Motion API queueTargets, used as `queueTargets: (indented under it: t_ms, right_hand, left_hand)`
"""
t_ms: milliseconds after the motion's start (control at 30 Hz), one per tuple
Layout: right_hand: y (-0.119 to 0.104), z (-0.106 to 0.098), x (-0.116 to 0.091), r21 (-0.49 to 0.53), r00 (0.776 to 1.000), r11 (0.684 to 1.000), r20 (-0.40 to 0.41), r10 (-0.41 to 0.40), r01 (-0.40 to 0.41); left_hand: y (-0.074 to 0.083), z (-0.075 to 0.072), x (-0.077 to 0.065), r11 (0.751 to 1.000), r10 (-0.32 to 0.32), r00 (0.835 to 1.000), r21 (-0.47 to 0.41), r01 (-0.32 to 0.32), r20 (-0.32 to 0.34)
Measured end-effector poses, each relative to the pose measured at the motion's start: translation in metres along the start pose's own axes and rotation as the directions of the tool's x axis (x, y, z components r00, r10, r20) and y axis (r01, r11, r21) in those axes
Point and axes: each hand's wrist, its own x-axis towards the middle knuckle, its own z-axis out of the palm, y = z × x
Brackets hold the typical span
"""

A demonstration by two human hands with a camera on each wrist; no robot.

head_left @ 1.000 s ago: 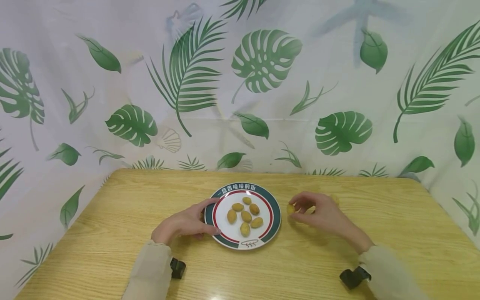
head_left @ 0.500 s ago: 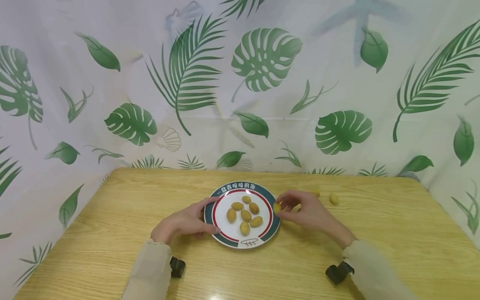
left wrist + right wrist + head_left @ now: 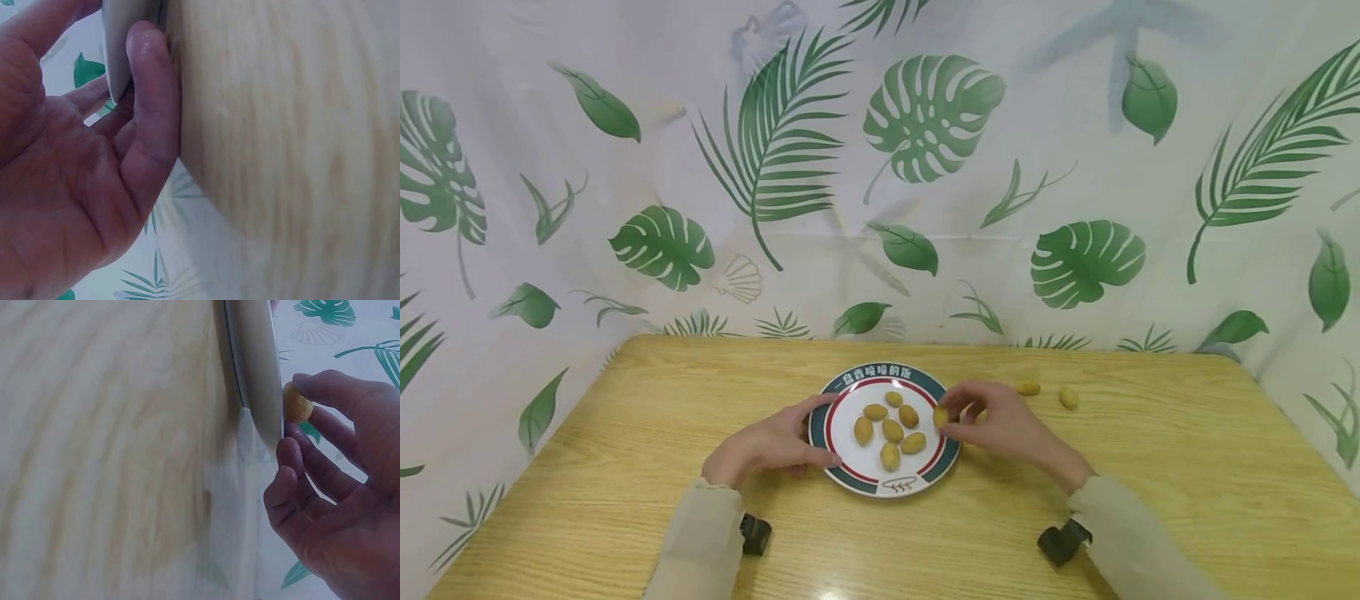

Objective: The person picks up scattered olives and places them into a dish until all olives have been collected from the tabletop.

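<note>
A round white plate (image 3: pixel 850 479) with a dark green rim and red ring lies on the table. Several small yellow-brown oval fruits (image 3: pixel 892 431) rest near its middle. My left hand (image 3: pixel 767 439) grips the plate's left edge, thumb over the rim; in the left wrist view the fingers (image 3: pixel 153 94) curl beneath it. My right hand (image 3: pixel 996 421) is over the plate's right rim, pinching one small yellow oval fruit (image 3: pixel 297 403) between thumb and fingertips. In the right wrist view this fruit is close to the plate's edge; whether it touches the plate, I cannot tell.
Two more yellow oval fruits lie on the wooden table (image 3: pixel 1180 467) behind my right hand: one fruit (image 3: pixel 1028 388) nearer the plate, another fruit (image 3: pixel 1068 398) farther right. A leaf-patterned curtain (image 3: pixel 940 275) hangs along the table's back edge.
My right hand has moved left with the pinched fruit, from beside the plate to over its right rim. Two fruits on the table came into sight behind it. The left hand stays put.
</note>
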Motion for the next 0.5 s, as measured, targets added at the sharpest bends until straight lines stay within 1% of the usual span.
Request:
queueTargets:
  t_ms: [200,500]
  right_hand:
    - [-0.0026,0.0029,0.0034,-0.026,1.000,1.000,0.012,0.013,-0.012]
    - [-0.0038,0.0048,0.0090,-0.066,1.000,0.998,0.028,-0.001,0.002]
  left_hand:
    - [-0.0004,0.0009,0.0001,1.000,-0.005,1.000,-0.010,0.005,-0.003]
    - [-0.0022,0.0022,0.0029,1.000,-0.015,1.000,-0.008,0.015,-0.019]
